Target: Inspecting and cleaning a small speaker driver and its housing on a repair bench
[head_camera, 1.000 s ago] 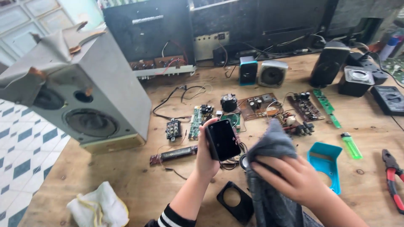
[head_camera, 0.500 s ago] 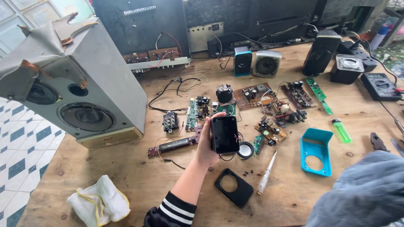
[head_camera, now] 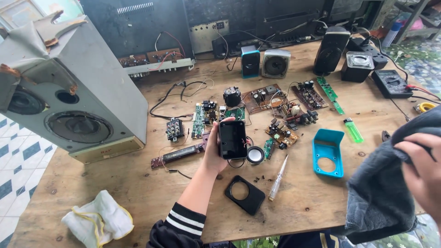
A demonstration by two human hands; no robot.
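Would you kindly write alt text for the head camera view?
A person's left hand holds up a small black speaker casing above a wooden workbench strewn with circuit boards, while the right hand grips a grey cloth. A large grey speaker cabinet leans at left.

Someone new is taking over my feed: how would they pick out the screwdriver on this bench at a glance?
Start at the big grey speaker cabinet at the wooden table's left end, then go right to the left hand holding a black shell. Just right of and below it lies the screwdriver, between a black frame and a blue frame: slim, pale, clear-handled, the only tool there.
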